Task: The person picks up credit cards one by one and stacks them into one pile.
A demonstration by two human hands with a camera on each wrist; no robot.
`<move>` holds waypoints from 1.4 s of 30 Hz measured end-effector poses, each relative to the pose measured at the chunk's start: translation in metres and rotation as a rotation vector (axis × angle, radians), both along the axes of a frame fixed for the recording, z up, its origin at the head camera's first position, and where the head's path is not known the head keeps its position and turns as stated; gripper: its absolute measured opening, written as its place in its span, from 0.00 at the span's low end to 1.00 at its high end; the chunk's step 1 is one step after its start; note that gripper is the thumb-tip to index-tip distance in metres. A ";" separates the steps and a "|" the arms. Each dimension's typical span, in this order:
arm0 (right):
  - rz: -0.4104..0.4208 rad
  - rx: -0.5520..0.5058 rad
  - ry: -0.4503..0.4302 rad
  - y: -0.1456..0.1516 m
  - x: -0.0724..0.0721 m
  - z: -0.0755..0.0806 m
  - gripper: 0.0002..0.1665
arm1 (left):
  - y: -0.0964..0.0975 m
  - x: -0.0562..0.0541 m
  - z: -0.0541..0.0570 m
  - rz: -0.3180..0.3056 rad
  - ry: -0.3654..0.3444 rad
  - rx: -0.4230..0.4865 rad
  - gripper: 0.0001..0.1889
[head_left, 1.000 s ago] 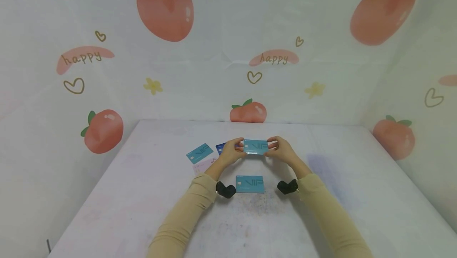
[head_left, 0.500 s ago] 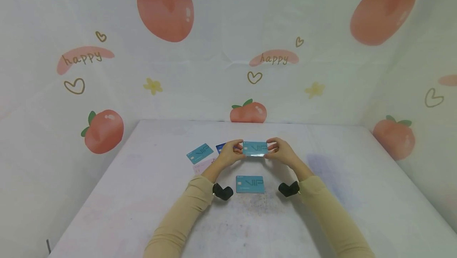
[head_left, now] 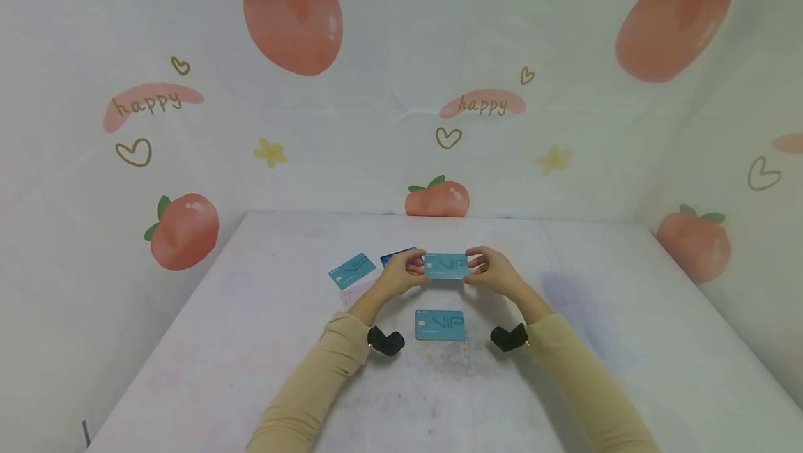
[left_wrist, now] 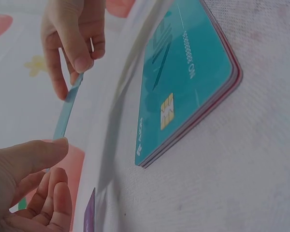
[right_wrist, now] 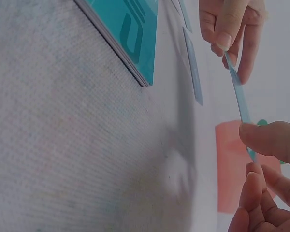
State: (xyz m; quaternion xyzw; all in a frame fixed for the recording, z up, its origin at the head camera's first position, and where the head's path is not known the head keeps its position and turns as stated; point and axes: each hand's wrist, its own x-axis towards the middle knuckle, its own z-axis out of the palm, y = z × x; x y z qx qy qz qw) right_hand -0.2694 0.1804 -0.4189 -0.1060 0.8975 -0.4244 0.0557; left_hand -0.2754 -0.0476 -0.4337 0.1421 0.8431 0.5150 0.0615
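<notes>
A teal VIP card (head_left: 446, 266) is held up above the table between both hands, its face toward the head camera. My left hand (head_left: 400, 274) pinches its left end between thumb and fingers, and my right hand (head_left: 497, 272) pinches the right end the same way. Both wrist views show the held card nearly edge-on, as a thin teal strip (left_wrist: 68, 108). Nearer to me, between the wrists, lies a squared stack of cards (head_left: 440, 325) with a teal VIP card on top. The left wrist view shows the stack's layered edge, with dark red at the bottom.
Left of the left hand lie another teal VIP card (head_left: 352, 271) and a pink card (head_left: 357, 292). A dark blue card (head_left: 390, 256) is partly hidden behind the left hand. The white table (head_left: 251, 341) ends at a fruit-printed cloth backdrop (head_left: 351, 160).
Both hands have lowered the held card slightly toward me, and its face has tilted so the glare along its lower edge shifts. The stack and the loose cards have stayed in place.
</notes>
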 end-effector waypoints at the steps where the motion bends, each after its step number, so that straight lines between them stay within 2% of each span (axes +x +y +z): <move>1: 0.002 0.001 0.001 0.000 0.000 0.000 0.33 | 0.000 0.000 0.000 0.001 0.000 -0.001 0.29; 8: 0.018 0.012 0.024 0.000 0.001 -0.002 0.32 | -0.002 0.002 -0.001 0.014 0.004 -0.010 0.29; 13: 0.025 0.020 0.035 0.000 0.002 -0.001 0.32 | -0.005 0.004 0.000 0.002 0.021 -0.005 0.29; 42: 0.117 -0.054 0.036 -0.001 0.014 0.002 0.31 | -0.016 0.016 -0.001 -0.024 0.041 -0.039 0.29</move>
